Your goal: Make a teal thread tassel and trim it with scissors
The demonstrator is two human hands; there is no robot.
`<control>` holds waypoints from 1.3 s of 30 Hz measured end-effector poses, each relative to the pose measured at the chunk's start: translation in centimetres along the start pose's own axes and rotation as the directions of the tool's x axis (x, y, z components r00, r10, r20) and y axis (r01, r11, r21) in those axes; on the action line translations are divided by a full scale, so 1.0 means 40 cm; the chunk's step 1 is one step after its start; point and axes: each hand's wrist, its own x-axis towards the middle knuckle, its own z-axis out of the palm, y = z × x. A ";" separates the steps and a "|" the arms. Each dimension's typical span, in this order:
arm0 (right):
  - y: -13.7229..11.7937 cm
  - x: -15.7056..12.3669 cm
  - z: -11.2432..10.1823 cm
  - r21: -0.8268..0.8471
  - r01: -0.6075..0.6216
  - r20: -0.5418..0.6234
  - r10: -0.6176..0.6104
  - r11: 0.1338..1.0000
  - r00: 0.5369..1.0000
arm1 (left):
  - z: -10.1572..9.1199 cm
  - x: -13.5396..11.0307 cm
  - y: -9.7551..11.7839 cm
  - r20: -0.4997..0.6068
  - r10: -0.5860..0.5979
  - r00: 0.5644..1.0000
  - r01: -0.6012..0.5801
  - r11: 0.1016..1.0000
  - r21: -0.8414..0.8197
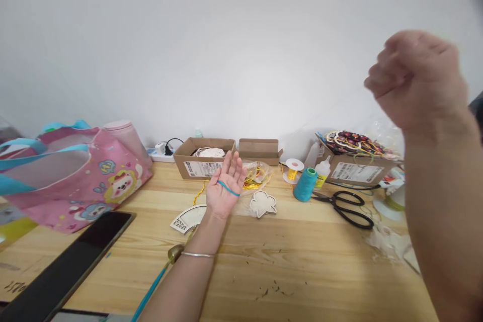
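My left hand (225, 188) is stretched out over the wooden table (264, 261), palm up and fingers apart, with a teal thread (228, 188) looped across the palm. A thin bangle sits on that wrist. My right hand (415, 78) is raised high at the right, close to the camera and blurred, fingers curled into a loose fist; what it pinches, if anything, I cannot make out. A white fan-shaped wooden cutout (187, 217) lies under the left wrist. Another pale cutout (263, 204) and a plastic bag of yellow cord (256, 173) lie just past the fingers.
A teal thread spool (305, 184), a glue bottle (323, 171), black scissors (347, 207) and a box of colourful pieces (354, 158) sit at the right. Two cardboard boxes (204, 157) stand by the wall. A pink bag (75, 171) and a dark tablet (71, 261) are at the left.
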 end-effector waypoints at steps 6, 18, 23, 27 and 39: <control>0.000 -0.055 -0.041 -0.776 -0.034 0.049 0.114 0.630 0.992 | 0.026 -0.006 -0.010 0.052 -0.098 0.994 0.097 0.995 0.022; 0.224 -0.325 0.206 -0.202 -0.288 -0.057 0.282 0.936 0.958 | 0.066 -0.040 -0.063 0.208 -0.445 0.871 0.425 0.895 0.136; 0.303 -0.421 0.317 0.111 -0.581 0.370 0.509 0.806 0.777 | 0.047 -0.045 -0.068 0.171 -0.452 0.875 0.439 0.892 0.109; 0.327 -0.470 0.315 -0.059 -0.637 0.508 0.572 0.769 0.644 | 0.050 -0.040 -0.057 0.132 -0.381 0.915 0.372 0.924 0.087; 0.207 -0.412 0.219 -0.618 0.292 0.740 0.416 0.730 0.528 | 0.058 -0.010 -0.049 -0.108 -0.172 0.979 0.178 0.983 0.046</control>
